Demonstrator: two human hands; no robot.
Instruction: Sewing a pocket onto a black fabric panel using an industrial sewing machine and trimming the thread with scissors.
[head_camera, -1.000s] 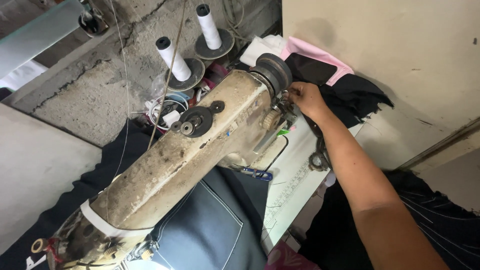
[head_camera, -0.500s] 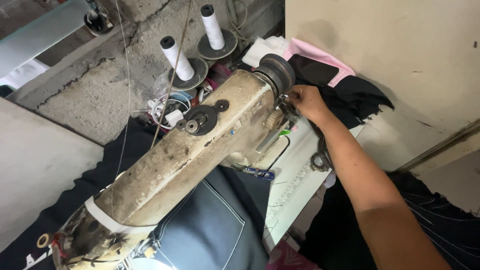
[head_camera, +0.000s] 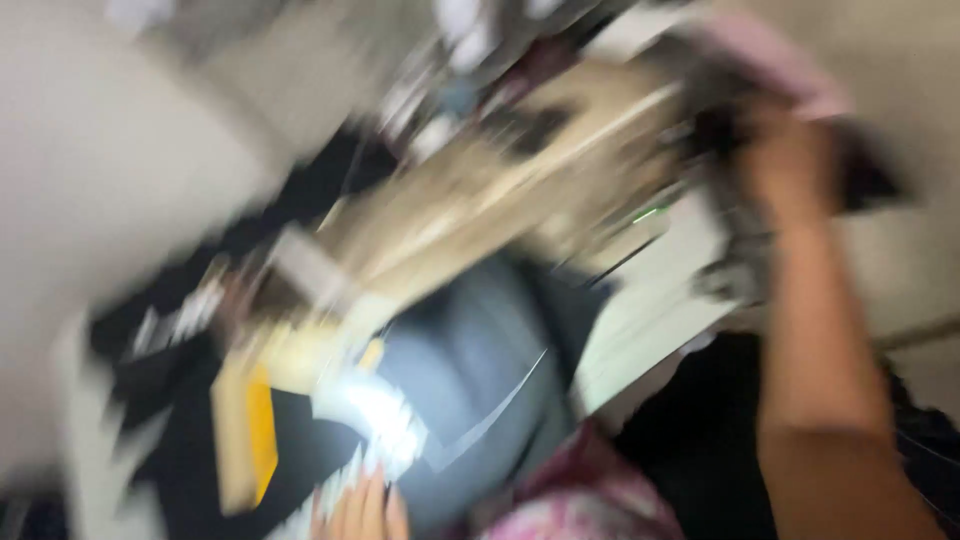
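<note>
At machine's (head_camera: 500, 210) far end, right hand (head_camera: 785, 165); blurred.

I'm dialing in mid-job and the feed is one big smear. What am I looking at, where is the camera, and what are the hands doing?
This is a single view from a camera worn on the person's head, looking down; it is badly motion-blurred. The long beige body running diagonally is an industrial sewing machine. Grey-blue denim fabric lies under its arm, with dark cloth around it. The right hand reaches to the machine's far end, at the dark handwheel; the blur hides whether it grips it. The left hand shows only as fingertips at the bottom edge, resting on or near the fabric by a bright patch. A yellow-and-tan object sits at lower left, too blurred to identify.
</note>
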